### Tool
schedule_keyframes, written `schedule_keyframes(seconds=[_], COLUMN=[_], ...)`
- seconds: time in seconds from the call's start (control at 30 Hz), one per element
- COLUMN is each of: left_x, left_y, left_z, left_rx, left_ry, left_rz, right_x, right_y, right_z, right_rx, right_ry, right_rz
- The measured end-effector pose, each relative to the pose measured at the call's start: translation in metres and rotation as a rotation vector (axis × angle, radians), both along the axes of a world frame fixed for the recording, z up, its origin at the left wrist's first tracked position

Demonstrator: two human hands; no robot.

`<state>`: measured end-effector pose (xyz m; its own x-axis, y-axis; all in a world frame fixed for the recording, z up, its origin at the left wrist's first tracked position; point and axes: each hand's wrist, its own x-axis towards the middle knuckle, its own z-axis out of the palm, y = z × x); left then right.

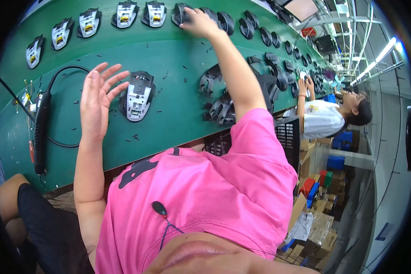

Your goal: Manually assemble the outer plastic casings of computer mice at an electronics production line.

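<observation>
My left hand (96, 102) is raised over the bench with fingers spread, holding nothing. Beside it lies a half-assembled computer mouse (138, 98) with a pale grey inner frame and dark sides. At the far edge, my right hand (200, 23), slightly blurred, has its thumb and fingers round the edge of a black mouse shell (180, 14) at the end of a row. Left of that shell stand several open mouse bodies (125, 14) with yellow parts inside. To my left is a black electric screwdriver (42, 123) with a curled cable.
Small dark pieces are scattered over the green bench (178, 109). More black shells (224, 23) line the far side, and a pile of black parts (221, 107) sits near my right arm. A black basket (287, 137) stands at right. A co-worker (329, 116) works further along.
</observation>
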<state>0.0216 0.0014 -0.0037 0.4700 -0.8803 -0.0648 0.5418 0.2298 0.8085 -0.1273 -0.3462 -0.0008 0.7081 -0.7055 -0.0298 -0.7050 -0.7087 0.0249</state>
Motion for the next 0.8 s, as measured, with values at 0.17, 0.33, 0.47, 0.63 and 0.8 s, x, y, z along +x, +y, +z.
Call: schedule_keyframes(seconds=[0.17,0.33,0.47,0.63,0.8], left_x=[-0.003,-0.006,-0.01,-0.013,-0.016], left_y=[0.003,0.0,-0.002,-0.001,0.01], left_z=[0.002,-0.006,-0.009,-0.013,0.0], left_rx=[0.046,-0.01,-0.013,-0.163,-0.146], left_ry=[-0.112,-0.107,-0.127,-0.287,-0.921], left_rz=[0.018,0.04,0.026,0.061,0.099], right_x=[-0.055,-0.115,-0.129,-0.088,-0.037], right_y=[0.056,0.084,0.082,0.125,0.194], right_z=[0.071,0.035,0.043,0.066,0.081], right_rx=[0.041,-0.04,0.025,-0.107,-0.34], right_ry=[0.429,0.494,0.42,-0.118,-0.458], right_rz=[0.125,0.196,0.198,0.362,0.741])
